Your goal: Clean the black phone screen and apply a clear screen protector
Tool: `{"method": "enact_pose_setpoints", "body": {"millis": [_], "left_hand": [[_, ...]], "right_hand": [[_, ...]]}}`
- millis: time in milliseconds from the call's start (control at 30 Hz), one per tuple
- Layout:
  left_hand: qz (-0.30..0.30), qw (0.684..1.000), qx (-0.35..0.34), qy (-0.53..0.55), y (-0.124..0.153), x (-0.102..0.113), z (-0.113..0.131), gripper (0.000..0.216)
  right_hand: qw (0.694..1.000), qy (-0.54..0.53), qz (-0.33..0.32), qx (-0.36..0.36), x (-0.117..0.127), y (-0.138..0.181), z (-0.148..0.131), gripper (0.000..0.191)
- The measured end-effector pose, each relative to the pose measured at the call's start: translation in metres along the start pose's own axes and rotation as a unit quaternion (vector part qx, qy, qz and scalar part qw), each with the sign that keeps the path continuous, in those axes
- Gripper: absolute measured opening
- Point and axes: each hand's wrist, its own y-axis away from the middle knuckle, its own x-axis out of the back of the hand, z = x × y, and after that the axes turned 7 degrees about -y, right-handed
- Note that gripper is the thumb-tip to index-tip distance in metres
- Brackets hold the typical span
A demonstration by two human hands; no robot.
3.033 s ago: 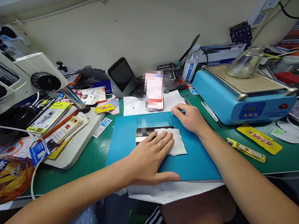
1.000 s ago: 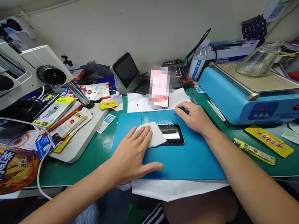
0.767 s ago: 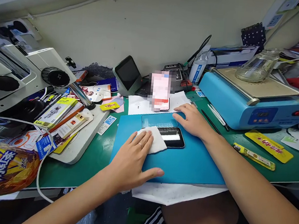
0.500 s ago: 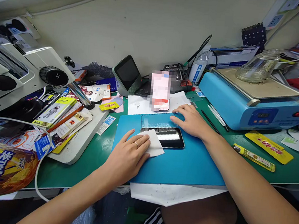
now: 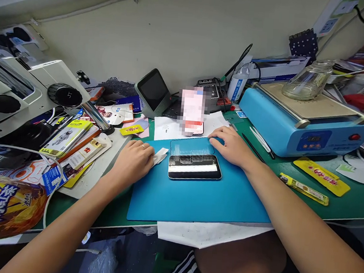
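smooth blue mat (image 5: 189, 203), glossy phone (image 5: 195, 168), crumpled wipe (image 5: 160, 156) in left fingers (image 5: 148, 151)

Most of the white cloth (image 5: 160, 155) is hidden in the left hand (image 5: 135, 160); that hand's fingertips are out of sight. Contact between the right hand (image 5: 229, 145) and the clear panel (image 5: 192, 148): cannot be told. Propped phone (image 5: 193, 105) pixelated, screen unreadable. Digits on the blue machine (image 5: 284, 137) too small to read. The left edge cuts off the microscope (image 5: 36, 87) and the drink bottle (image 5: 6, 210).
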Motion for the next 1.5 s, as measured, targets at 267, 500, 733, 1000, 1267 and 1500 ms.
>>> {"method": "enact_pose_setpoints", "body": {"millis": [267,500,733,1000,1267,1500], "left_hand": [[-0.017,0.995,0.034,0.089,-0.026,0.000,0.022,0.042],[-0.028,0.970,0.050,0.234,-0.027,-0.005,0.044,0.055],[0.007,0.781,0.194,0.594,-0.036,-0.006,0.034,0.053],[0.067,0.718,0.150,0.677,-0.042,-0.019,0.029,0.073],[0.116,0.707,0.113,0.689,-0.045,-0.033,0.038,0.078],[0.090,0.729,0.136,0.665,-0.046,-0.033,0.039,0.062]], "right_hand": [[0.998,0.026,0.047,-0.020,0.007,0.009,-0.006,0.033],[0.998,0.024,0.048,-0.046,0.010,0.014,-0.017,0.033],[0.996,-0.010,0.045,-0.077,0.009,0.012,-0.021,0.033],[0.996,-0.030,0.044,-0.076,0.007,0.012,-0.020,0.033],[0.997,-0.041,0.025,-0.054,0.008,0.011,-0.021,0.038],[0.998,-0.057,0.006,-0.036,0.011,0.010,-0.023,0.046]]}}
